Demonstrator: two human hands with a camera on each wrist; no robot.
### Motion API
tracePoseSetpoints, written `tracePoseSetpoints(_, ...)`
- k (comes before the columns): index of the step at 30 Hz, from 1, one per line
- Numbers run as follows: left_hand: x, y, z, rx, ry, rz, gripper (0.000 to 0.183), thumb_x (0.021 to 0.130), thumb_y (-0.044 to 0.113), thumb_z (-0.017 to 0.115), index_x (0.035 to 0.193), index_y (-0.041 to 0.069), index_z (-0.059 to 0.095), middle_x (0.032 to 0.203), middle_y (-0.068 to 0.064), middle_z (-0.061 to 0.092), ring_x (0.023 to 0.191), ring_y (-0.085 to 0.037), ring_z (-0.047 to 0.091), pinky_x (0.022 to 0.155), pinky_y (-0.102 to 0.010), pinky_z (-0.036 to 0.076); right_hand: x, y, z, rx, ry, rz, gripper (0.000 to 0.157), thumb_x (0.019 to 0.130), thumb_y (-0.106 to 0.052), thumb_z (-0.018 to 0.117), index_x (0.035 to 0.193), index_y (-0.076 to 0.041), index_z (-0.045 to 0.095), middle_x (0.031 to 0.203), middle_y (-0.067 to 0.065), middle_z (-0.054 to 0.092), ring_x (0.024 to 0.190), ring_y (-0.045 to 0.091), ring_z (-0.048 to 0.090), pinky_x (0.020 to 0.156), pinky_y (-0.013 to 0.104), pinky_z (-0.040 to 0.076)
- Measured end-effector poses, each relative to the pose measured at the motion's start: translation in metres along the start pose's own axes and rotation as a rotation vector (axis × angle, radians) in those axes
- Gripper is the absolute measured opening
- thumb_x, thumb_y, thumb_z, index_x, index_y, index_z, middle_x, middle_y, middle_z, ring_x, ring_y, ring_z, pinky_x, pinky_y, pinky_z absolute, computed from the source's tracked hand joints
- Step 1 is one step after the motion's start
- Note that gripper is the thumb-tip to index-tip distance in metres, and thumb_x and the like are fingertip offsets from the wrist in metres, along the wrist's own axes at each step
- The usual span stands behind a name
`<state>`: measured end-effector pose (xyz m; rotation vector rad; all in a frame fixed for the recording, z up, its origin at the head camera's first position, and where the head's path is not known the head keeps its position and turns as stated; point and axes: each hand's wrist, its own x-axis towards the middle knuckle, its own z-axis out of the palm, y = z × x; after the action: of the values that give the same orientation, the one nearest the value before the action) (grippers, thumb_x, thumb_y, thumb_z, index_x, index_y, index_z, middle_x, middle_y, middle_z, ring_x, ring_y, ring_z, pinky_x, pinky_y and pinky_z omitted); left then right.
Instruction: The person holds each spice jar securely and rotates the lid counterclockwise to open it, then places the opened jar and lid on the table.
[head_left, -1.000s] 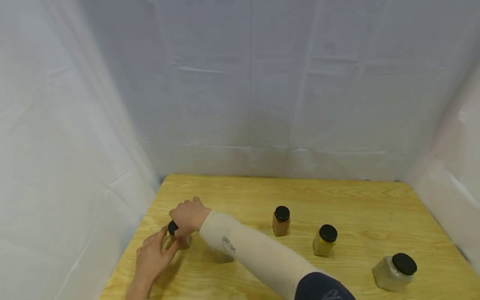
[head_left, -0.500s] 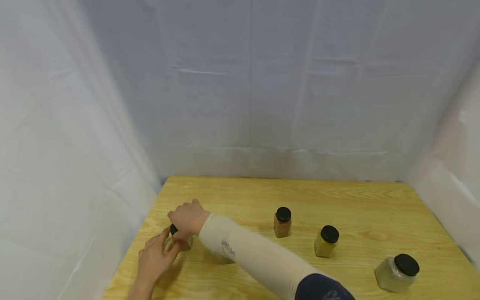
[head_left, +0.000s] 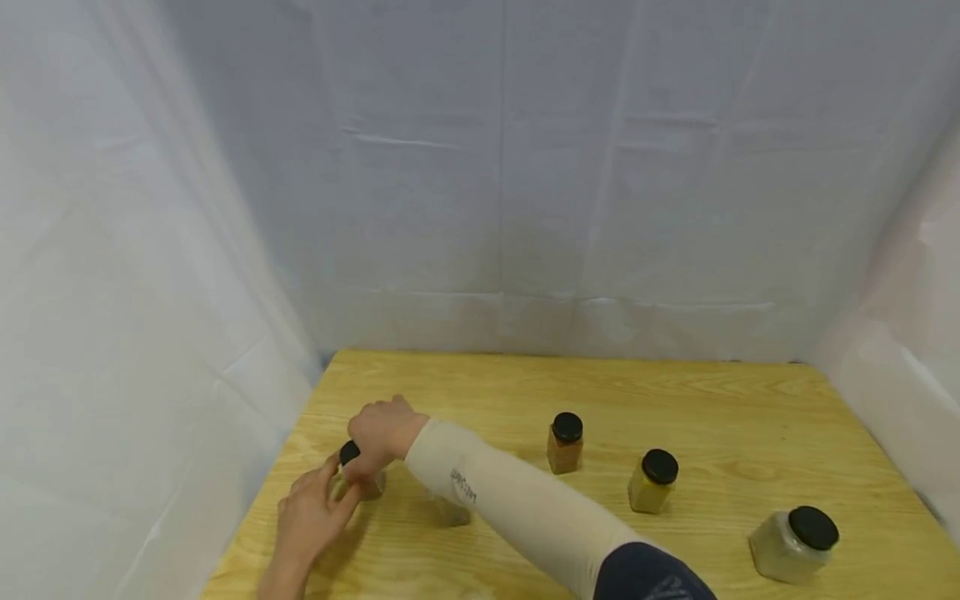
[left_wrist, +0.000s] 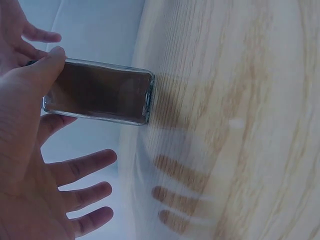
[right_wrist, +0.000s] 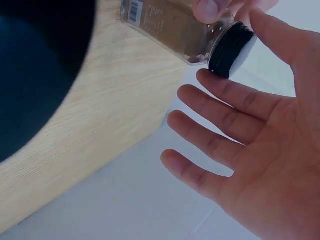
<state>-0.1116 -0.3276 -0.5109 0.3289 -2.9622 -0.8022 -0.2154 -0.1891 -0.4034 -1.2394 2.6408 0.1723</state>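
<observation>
A clear glass jar (left_wrist: 100, 93) of brown powder with a black lid (right_wrist: 230, 49) stands upright at the table's left side. My left hand (head_left: 306, 517) pinches it near the top between thumb and forefinger, its other fingers spread clear in the left wrist view. At the lid is my right hand (head_left: 381, 435), with thumb and forefinger at opposite sides of the rim; its remaining fingers extend loosely in the right wrist view. From above, the right hand hides part of the jar and lid.
Under the right forearm stands another glass jar (head_left: 452, 512), mostly hidden. To the right are black-lidded jars: reddish-brown (head_left: 564, 454), yellow (head_left: 647, 492) and a wider pale one (head_left: 783, 550). White sheeting (head_left: 495, 183) surrounds the wooden table (head_left: 465, 383).
My right hand has shifted slightly right, showing more of the lid's left part. The left hand keeps its pinch on the jar, which stays nearly in place.
</observation>
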Motion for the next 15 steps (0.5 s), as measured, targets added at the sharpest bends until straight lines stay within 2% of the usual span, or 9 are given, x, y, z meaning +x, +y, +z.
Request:
tracePoseSetpoints(4,-0.0019,0.0020,0.0025,-0.010,0.010,-0.002,0.073,0.105,0.049,0.058,0.158,0.001,0.043,0.153,-0.032,0.052,0.141,-0.057,0.045,0.103,-0.078,0.036,0.0021,-0.0045,0.0020,-0.002,0.003,-0.015,0.032,0.098,-0.062,0.065,0.097,-0.030,0.066,0.085,-0.013,0.062,0.078,0.007,0.054,0.085,0.032,0.043)
tracePoseSetpoints(10,-0.0027,0.0027,0.0042,-0.004,0.053,0.019,0.071,0.104,0.044,0.062,0.157,0.000,0.045,0.150,-0.032,0.055,0.139,-0.055,0.049,0.101,-0.076,0.038,0.0039,-0.0102,0.0034,-0.011,-0.003,-0.038,0.021,0.100,-0.051,0.068,0.107,-0.032,0.065,0.092,-0.015,0.064,0.086,0.006,0.055,0.100,0.033,0.045)
tracePoseSetpoints(13,-0.0026,0.0021,0.0032,0.009,0.069,0.032,0.073,0.103,0.048,0.063,0.156,0.000,0.046,0.149,-0.031,0.056,0.138,-0.055,0.050,0.099,-0.075,0.040,0.0034,-0.0108,0.0028,-0.050,0.011,-0.022,0.027,0.098,-0.055,0.070,0.112,-0.033,0.065,0.098,-0.015,0.066,0.089,0.007,0.056,0.098,0.033,0.046)
tracePoseSetpoints(15,-0.0028,0.0012,0.0018,0.009,0.051,0.022,0.077,0.103,0.053,0.062,0.157,0.001,0.045,0.150,-0.030,0.056,0.139,-0.055,0.049,0.100,-0.075,0.039,0.0027,-0.0101,0.0026,-0.077,0.019,-0.007,0.034,0.095,-0.062,0.071,0.113,-0.033,0.066,0.100,-0.015,0.067,0.089,0.007,0.057,0.094,0.032,0.046)
